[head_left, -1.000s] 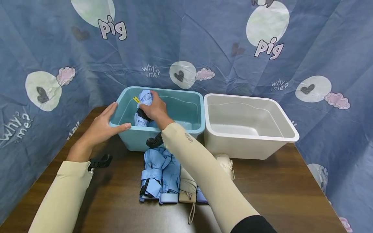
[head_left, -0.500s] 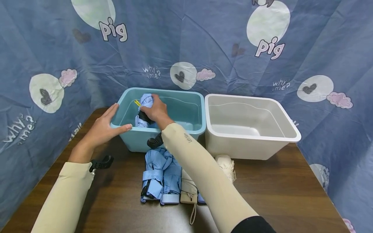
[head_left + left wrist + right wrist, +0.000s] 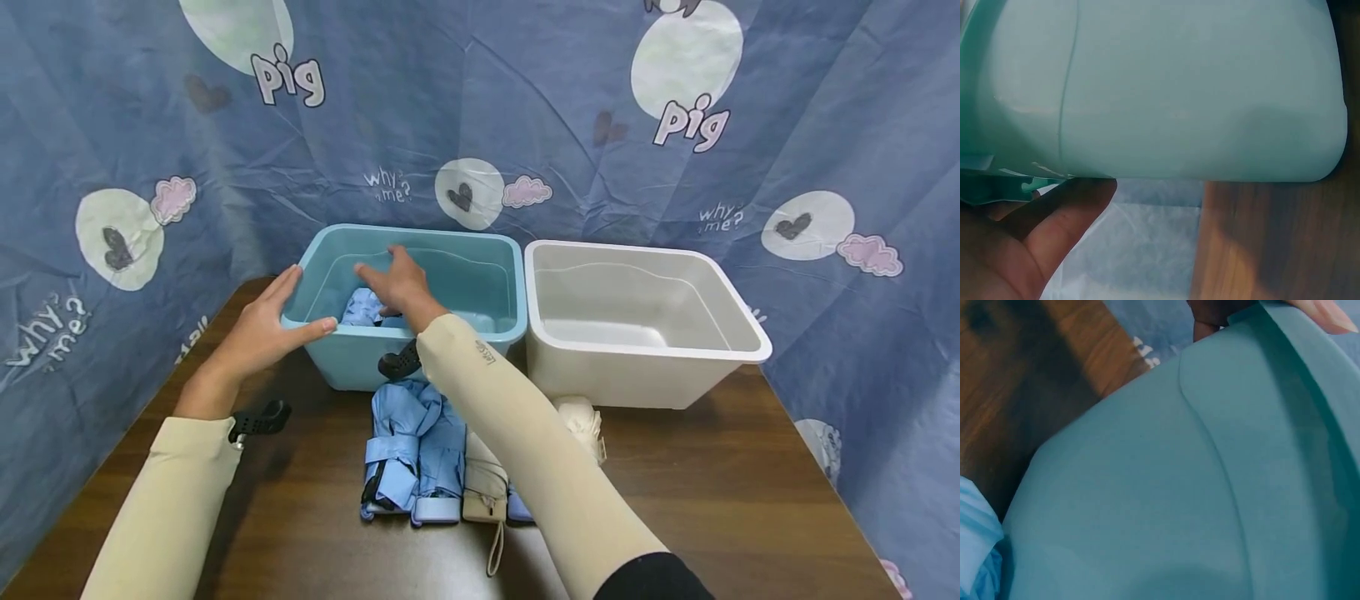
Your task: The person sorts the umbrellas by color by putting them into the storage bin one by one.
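A light-blue folded umbrella [image 3: 362, 307] lies low inside the teal bin [image 3: 442, 335], partly hidden by the front rim and my right hand. My right hand [image 3: 401, 285] hovers over it inside the bin, thumb and fingers spread, with nothing visible between them. At the bin's left front corner, my left hand [image 3: 262, 327] touches the rim, its fingers along the left side and its thumb on the front edge. The left wrist view shows those fingers [image 3: 1069, 228] against the bin's outer wall. No part of my right hand appears in the right wrist view.
An off-white bin [image 3: 645, 354] stands right of the teal one. In front lie two blue folded umbrellas [image 3: 438, 467], a beige one [image 3: 483, 479] with a wrist loop, a periwinkle one [image 3: 519, 506] and a cream one [image 3: 579, 421], partly behind my right forearm. A patterned curtain hangs behind.
My right hand has let go of the light-blue umbrella, which has dropped lower into the teal bin. The hand's fingers have spread apart. My left hand stays at the corner.
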